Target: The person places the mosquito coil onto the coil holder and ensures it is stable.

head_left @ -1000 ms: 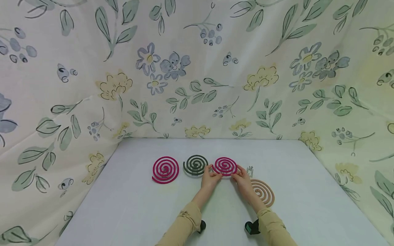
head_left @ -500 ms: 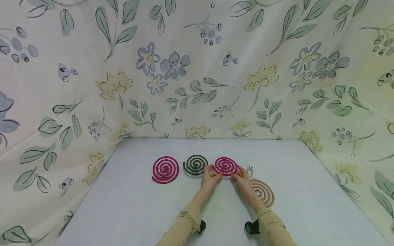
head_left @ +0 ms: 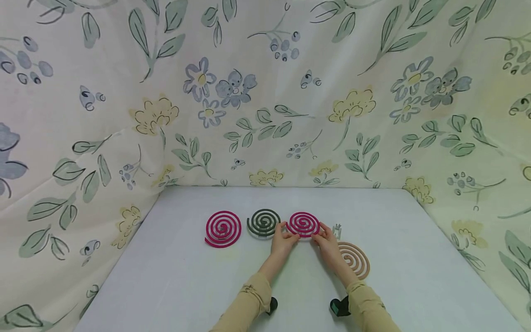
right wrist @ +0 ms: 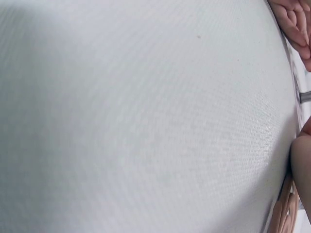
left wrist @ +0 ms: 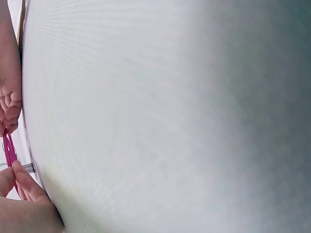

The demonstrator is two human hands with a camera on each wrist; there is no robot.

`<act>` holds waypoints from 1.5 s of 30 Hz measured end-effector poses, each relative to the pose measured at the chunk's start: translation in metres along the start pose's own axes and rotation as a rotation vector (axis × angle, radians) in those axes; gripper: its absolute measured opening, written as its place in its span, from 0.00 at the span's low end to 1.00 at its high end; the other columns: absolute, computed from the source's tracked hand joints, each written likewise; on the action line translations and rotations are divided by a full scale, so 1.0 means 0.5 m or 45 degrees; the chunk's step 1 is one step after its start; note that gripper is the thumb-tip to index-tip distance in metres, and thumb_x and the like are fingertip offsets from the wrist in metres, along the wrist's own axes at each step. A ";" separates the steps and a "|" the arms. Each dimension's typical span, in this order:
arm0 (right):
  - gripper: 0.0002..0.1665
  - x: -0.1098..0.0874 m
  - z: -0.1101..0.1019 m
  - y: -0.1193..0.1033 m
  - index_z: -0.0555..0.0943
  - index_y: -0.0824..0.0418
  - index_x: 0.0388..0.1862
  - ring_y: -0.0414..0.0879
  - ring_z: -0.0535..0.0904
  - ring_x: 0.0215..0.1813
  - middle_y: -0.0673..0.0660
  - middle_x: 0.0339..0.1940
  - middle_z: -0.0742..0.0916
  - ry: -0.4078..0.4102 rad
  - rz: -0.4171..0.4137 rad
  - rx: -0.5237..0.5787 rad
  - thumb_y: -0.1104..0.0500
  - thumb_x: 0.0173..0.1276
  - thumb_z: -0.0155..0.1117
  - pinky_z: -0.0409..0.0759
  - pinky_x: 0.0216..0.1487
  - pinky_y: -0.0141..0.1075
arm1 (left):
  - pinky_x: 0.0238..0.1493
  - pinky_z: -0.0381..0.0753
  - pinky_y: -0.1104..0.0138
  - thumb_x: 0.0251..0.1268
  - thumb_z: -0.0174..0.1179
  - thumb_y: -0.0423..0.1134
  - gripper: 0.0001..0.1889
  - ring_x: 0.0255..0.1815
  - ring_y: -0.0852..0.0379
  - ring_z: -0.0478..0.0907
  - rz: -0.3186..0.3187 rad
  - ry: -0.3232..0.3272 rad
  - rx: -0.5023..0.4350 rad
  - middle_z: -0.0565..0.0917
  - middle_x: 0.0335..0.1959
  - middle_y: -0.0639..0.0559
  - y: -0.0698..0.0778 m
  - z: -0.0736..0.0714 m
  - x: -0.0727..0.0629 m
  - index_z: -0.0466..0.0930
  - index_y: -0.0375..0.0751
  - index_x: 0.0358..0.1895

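Observation:
In the head view a magenta mosquito coil is held between both hands, level with the row of coils at the back of the table. My left hand pinches its left edge with thumb and fingers. From the right side my right hand pinches the opposite edge. The left wrist view catches the same magenta coil edge-on between the fingertips, with a metal stand piece close by. To the left lie a dark green coil and another magenta coil.
A tan coil lies partly behind the right forearm, and a small metal coil stand sits beyond the right hand. The white table ends at a floral cloth. Black wrist devices hang near the sleeves.

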State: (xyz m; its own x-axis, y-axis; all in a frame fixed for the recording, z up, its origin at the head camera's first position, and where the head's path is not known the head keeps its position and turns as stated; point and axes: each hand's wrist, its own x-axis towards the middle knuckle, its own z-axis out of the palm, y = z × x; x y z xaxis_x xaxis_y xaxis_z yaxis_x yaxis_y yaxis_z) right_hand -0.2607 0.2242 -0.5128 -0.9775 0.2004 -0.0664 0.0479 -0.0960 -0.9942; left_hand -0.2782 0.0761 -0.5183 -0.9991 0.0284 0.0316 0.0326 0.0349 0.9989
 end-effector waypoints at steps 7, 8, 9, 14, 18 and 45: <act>0.38 0.001 0.001 0.000 0.49 0.77 0.71 0.29 0.71 0.29 0.44 0.29 0.77 0.002 0.003 0.002 0.72 0.67 0.51 0.71 0.35 0.22 | 0.29 0.73 0.75 0.57 0.62 0.26 0.28 0.25 0.59 0.78 -0.035 0.016 0.059 0.84 0.29 0.34 0.027 0.001 -0.013 0.63 0.28 0.61; 0.37 0.002 0.001 0.001 0.49 0.77 0.71 0.29 0.71 0.29 0.44 0.29 0.77 0.003 0.001 0.001 0.72 0.67 0.51 0.71 0.35 0.22 | 0.29 0.72 0.76 0.56 0.63 0.27 0.29 0.26 0.62 0.77 -0.045 0.011 0.048 0.84 0.29 0.35 0.027 0.000 -0.013 0.63 0.29 0.62; 0.37 0.002 0.001 0.001 0.49 0.77 0.71 0.29 0.71 0.29 0.44 0.29 0.77 0.006 -0.001 0.003 0.72 0.66 0.51 0.71 0.35 0.22 | 0.30 0.72 0.75 0.56 0.63 0.27 0.29 0.26 0.61 0.78 -0.049 0.008 0.046 0.84 0.29 0.35 0.025 -0.001 -0.012 0.63 0.29 0.62; 0.36 0.008 0.001 0.006 0.52 0.77 0.70 0.30 0.71 0.28 0.43 0.26 0.75 0.025 -0.015 -0.001 0.73 0.64 0.52 0.70 0.34 0.22 | 0.30 0.73 0.75 0.56 0.63 0.27 0.30 0.27 0.58 0.80 -0.056 0.006 0.041 0.84 0.29 0.35 0.024 0.001 -0.010 0.63 0.29 0.62; 0.36 0.010 0.001 0.007 0.53 0.76 0.70 0.30 0.71 0.28 0.43 0.25 0.74 0.031 -0.012 -0.010 0.73 0.64 0.52 0.70 0.34 0.22 | 0.30 0.75 0.74 0.56 0.63 0.27 0.30 0.27 0.54 0.81 -0.055 0.006 0.034 0.84 0.29 0.35 0.022 0.001 -0.008 0.63 0.29 0.62; 0.37 0.003 -0.002 0.000 0.49 0.75 0.72 0.30 0.71 0.30 0.45 0.30 0.76 -0.004 0.021 -0.050 0.70 0.68 0.52 0.71 0.36 0.23 | 0.30 0.75 0.74 0.55 0.63 0.27 0.30 0.26 0.60 0.79 -0.030 0.008 0.040 0.84 0.30 0.33 0.028 -0.001 -0.010 0.63 0.28 0.61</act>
State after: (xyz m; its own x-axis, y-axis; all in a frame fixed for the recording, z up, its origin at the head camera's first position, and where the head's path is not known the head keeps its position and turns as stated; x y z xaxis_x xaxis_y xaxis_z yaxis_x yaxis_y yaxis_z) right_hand -0.2619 0.2253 -0.5132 -0.9772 0.1958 -0.0827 0.0721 -0.0607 -0.9955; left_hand -0.2725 0.0760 -0.5046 -0.9997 0.0210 0.0081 0.0095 0.0671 0.9977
